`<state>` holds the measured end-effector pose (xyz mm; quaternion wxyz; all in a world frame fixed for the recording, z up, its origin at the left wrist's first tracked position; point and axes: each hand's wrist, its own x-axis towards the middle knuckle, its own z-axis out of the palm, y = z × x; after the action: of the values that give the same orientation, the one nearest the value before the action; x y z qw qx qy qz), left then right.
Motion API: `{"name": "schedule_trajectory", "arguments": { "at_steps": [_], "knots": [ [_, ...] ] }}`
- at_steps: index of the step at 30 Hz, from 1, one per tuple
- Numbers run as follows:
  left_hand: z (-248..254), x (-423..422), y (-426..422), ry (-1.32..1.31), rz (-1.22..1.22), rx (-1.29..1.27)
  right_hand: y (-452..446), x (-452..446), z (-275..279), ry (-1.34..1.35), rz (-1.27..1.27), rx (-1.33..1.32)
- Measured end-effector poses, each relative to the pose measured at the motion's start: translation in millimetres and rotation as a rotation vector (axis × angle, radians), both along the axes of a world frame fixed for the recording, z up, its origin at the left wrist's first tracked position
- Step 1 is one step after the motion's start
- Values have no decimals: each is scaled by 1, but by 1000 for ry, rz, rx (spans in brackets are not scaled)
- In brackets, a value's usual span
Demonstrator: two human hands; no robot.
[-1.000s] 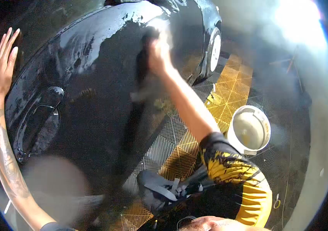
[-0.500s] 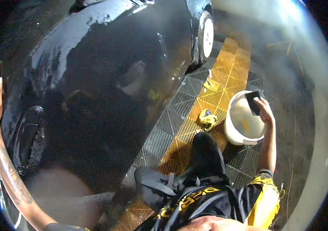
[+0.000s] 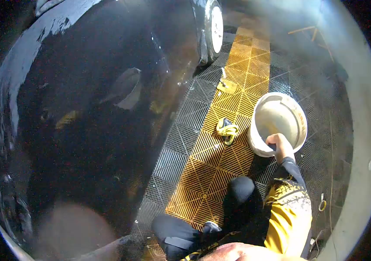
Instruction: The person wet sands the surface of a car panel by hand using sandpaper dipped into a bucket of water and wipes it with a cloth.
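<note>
My right hand [image 3: 281, 144] reaches over the near rim of a white bucket [image 3: 255, 145], its fingers closed and pointing down inside. A small part of a dark rectangular pad [image 3: 272, 146] shows beneath the fingers; the rest is hidden by my hand. The bucket seems to hold some cloudy liquid at the bottom. My left hand is out of view. To the left stands the wet, glossy side of a black car [image 3: 90, 130], reflecting the bucket.
A bundled yellow-and-black item [image 3: 227, 131] lies on the ribbed tile floor [image 3: 203, 178], left of the bucket. Farther up are a small yellow piece [image 3: 227, 86] and the car's wheel [image 3: 216, 29]. A yellow ring-shaped thing [image 3: 322, 204] lies at right.
My right hand has lowered the dark pad from above the bucket's right rim into its near side. My left hand has left the view. My body has bent lower and the view has shifted.
</note>
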<state>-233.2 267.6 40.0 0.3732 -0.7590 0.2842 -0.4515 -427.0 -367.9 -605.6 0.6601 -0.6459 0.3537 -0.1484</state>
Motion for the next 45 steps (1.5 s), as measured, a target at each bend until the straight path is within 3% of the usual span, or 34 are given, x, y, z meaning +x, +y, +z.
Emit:
{"name": "schedule_trajectory", "arguments": {
  "at_steps": [1, 3, 4, 5, 7, 10, 11, 13, 14, 16, 18, 20, 21, 23, 26, 28, 31, 33, 35, 40, 43, 45],
  "knots": [
    [-3, 5, 4, 34, -39, -50, 6, 0, 13, 22, -6, 7],
    [-2, 8, 6, 68, -30, -34, 12, 9, 50, -208, -205, 547],
    [5, 11, 21, 163, -72, -60, 4, 10, 59, -228, -17, 343],
    [12, 16, 33, 252, -116, -84, 3, 20, 70, -275, -56, 349],
    [8, 17, 8, 275, -121, -95, -72, 77, -16, 84, 86, 696],
    [27, 34, -53, 388, -184, -30, 1, 137, 82, -315, 87, 835],
    [34, 51, -75, 466, -271, -51, 33, 153, 132, -257, 123, 505],
    [44, 87, -120, 691, -437, -82, 106, 188, 220, -107, 131, 531],
    [42, 106, -132, 719, -399, -47, 138, 205, 249, -173, 286, 221],
    [30, 145, -148, 688, -261, -27, 216, 211, 371, -278, 263, 140],
    [30, 148, -169, 684, -144, 44, 302, 210, 453, -366, 260, 118],
    [24, 151, -172, 702, -120, 198, 406, 212, 457, -487, 255, 6],
    [21, 157, -168, 713, -144, 198, 447, 203, 464, -482, 215, -68],
    [16, 160, -167, 821, -142, 64, 485, 192, 478, -384, 225, 34],
    [6, 162, -168, 690, -52, 157, 442, 253, 484, -242, -9, -127],
    [4, 164, -168, 659, -61, 157, 394, 302, 463, -318, -125, -158],
    [3, 163, -165, 652, -46, 184, 404, 293, 470, -435, -150, 142],
    [3, 164, -164, 608, -61, 208, 469, 241, 487, -452, -105, 71],
    [0, 167, -163, 601, -86, 216, 516, 185, 496, -359, 94, -101],
    [6, 163, -165, 581, -42, 248, 415, 286, 466, -366, -85, -282],
    [1, 163, -164, 572, -43, 237, 392, 298, 466, -515, -148, 133],
    [1, 164, -166, 563, -21, 271, 448, 261, 466, -511, -167, 47]
  ]
}}
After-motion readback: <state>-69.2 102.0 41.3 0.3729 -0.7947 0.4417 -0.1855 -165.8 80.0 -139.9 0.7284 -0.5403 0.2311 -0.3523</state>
